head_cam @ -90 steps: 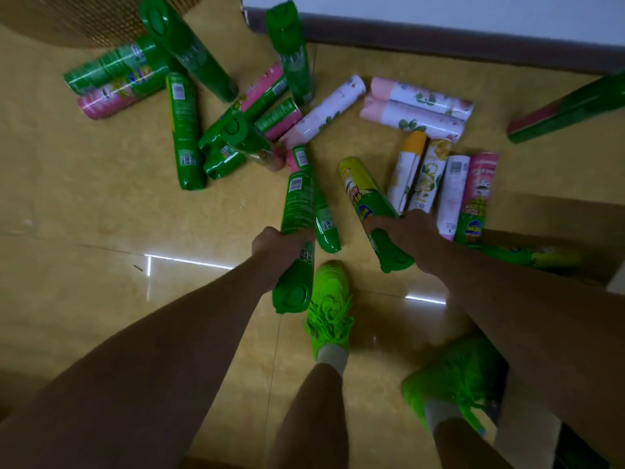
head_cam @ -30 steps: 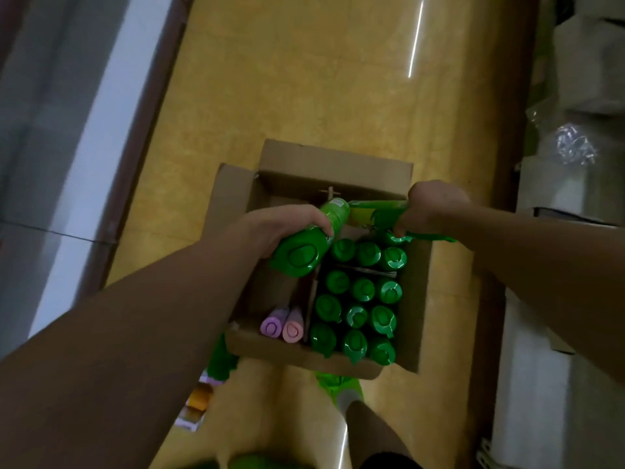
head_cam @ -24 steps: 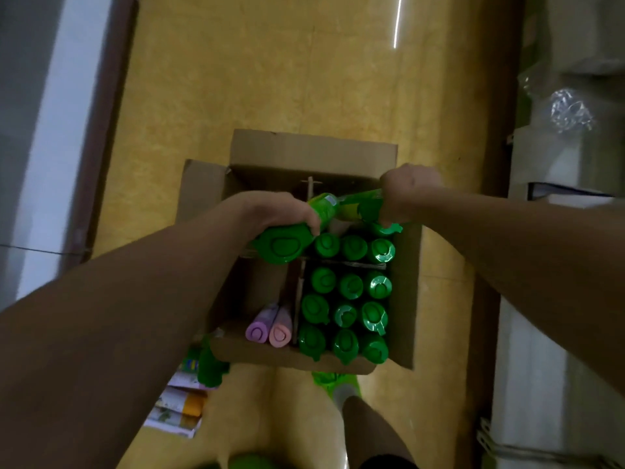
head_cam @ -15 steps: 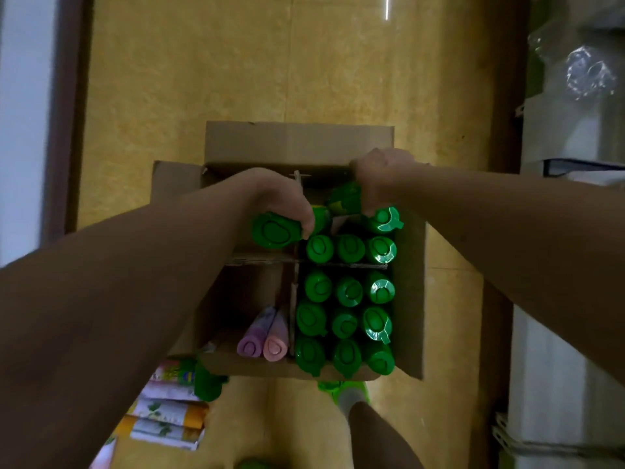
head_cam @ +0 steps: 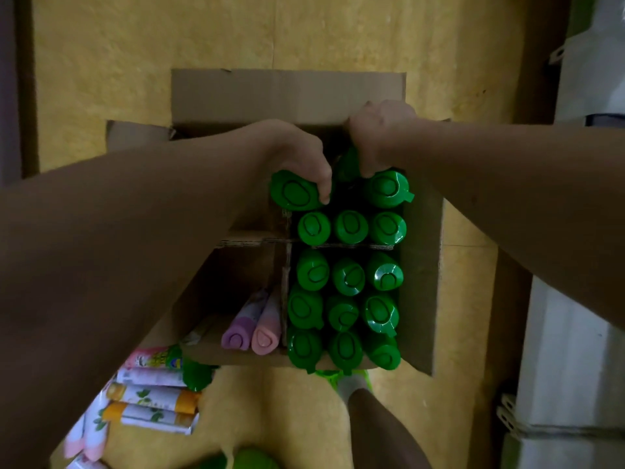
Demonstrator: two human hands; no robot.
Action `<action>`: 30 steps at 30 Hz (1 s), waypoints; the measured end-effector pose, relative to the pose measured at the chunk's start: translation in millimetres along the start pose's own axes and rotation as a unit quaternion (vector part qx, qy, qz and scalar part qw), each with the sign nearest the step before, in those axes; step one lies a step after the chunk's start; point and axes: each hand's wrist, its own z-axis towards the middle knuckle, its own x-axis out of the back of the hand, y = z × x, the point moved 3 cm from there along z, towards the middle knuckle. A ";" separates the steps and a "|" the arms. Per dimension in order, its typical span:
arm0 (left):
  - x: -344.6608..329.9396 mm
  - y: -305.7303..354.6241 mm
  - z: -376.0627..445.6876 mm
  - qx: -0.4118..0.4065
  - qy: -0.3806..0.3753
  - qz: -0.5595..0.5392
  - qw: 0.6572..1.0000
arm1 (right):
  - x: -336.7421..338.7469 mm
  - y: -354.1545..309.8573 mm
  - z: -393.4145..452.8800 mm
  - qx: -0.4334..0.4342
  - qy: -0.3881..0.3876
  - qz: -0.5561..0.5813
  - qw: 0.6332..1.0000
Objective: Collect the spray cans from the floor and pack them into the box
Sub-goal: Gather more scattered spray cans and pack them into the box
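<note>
My left hand (head_cam: 301, 157) and right hand (head_cam: 378, 137) each grip a green can (head_cam: 296, 191), lowering them into the box's (head_cam: 287, 93) far-right compartment. The right side is nearly full; more cans (head_cam: 152, 397) lie on the floor beside its near-left corner.

1. The box (head_cam: 287, 96) is plain brown corrugated cardboard, matt; its inner dividers (head_cam: 287, 242) show fluted raw edges.
2. The green caps (head_cam: 348, 275) packed at 3 o'clock in the box are smooth, glossy moulded plastic.
3. The lilac and pink caps (head_cam: 250, 338) look like smooth plastic with a duller sheen.
4. The floor (head_cam: 169, 45) is yellow, mottled, with a faint sheen.
5. The cans (head_cam: 152, 397) at 7 o'clock carry glossy printed wraps.
</note>
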 end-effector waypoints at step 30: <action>-46.4 -16.2 55.3 -0.036 0.130 -0.461 0.877 | -13.9 6.7 16.2 -0.028 0.097 0.077 0.992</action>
